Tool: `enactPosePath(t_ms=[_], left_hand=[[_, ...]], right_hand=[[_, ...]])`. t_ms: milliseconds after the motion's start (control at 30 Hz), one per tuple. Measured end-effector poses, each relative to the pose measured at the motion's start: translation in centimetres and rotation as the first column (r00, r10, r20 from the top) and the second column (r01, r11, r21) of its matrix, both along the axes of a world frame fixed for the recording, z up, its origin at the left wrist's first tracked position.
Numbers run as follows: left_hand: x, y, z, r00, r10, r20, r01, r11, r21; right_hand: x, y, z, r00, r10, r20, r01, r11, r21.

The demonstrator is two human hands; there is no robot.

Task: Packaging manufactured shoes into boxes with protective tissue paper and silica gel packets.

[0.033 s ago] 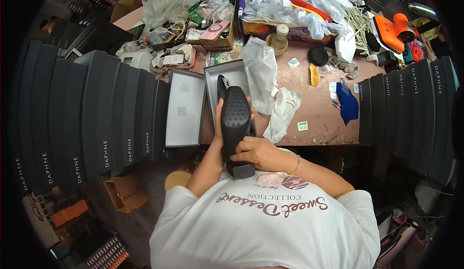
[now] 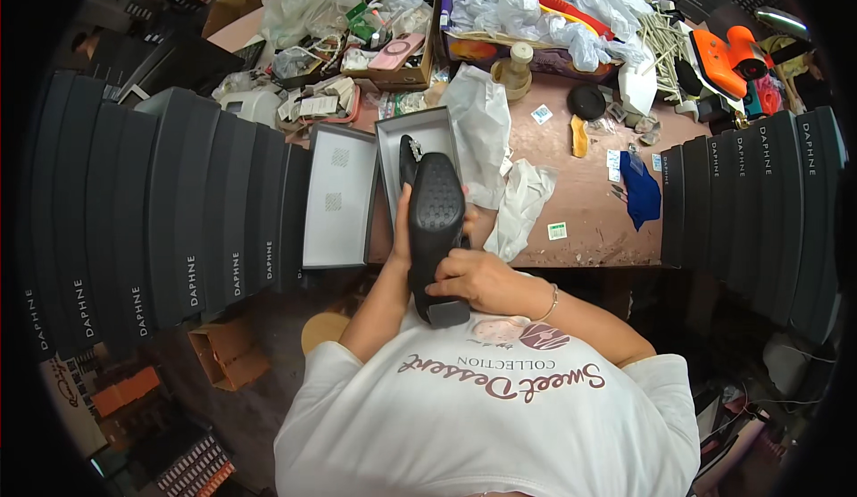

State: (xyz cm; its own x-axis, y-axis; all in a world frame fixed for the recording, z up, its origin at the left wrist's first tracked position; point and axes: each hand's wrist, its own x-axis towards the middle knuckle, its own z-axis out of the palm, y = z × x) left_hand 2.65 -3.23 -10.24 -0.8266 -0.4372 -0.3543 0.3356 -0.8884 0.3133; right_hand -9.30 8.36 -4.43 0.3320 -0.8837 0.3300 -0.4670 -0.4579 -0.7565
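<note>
A black heeled shoe (image 2: 437,207) is held sole up over my lap, its patterned toe end pointing away and its block heel near my shirt. My left hand (image 2: 402,229) wraps round the front half, thumb side on the left and fingertips showing on the right. Curled fingers of my right hand (image 2: 478,281) press against the narrow part of the sole by the heel; the fingertips are partly hidden. Just beyond, a second black shoe (image 2: 407,162) with a sparkling ornament lies in an open grey shoebox (image 2: 437,120). The box lid (image 2: 337,238) lies to its left.
Tall rows of dark shoeboxes (image 2: 192,202) (image 2: 768,175) flank me on both sides. White tissue paper (image 2: 522,207) lies right of the open box. Farther right are a blue cloth (image 2: 641,193) and a round black tin (image 2: 586,101). Bins of plastic bags (image 2: 527,19) fill the back.
The whole view has shifted very slightly. Both hands keep nearly the same hold on the shoe, whose toe end tips a little.
</note>
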Motion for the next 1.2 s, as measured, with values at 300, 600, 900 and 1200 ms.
enactPosePath(t_ms=[300, 600, 900, 1200], left_hand=[[1.6, -0.2, 3.3, 0.956, -0.02, 0.292, 0.037, 0.998, -0.052], [-1.3, -2.1, 3.6, 0.99, 0.119, 0.081, -0.13, 0.981, 0.146], [-1.8, -1.1, 4.6, 0.884, 0.291, 0.366, -0.273, 0.957, -0.102], [-2.0, -1.1, 3.5, 0.715, 0.575, 0.398, -0.34, 0.783, -0.521]], right_hand=[[-5.4, -0.9, -1.3, 0.921, -0.288, 0.262, 0.161, 0.894, 0.419], [-2.6, -4.3, 3.1, 0.935, -0.341, -0.092, 0.27, 0.858, -0.438], [-2.3, -3.0, 3.3, 0.893, -0.416, -0.174, 0.335, 0.87, -0.361], [-2.4, -2.2, 1.7, 0.837, -0.466, -0.286, 0.353, 0.86, -0.368]])
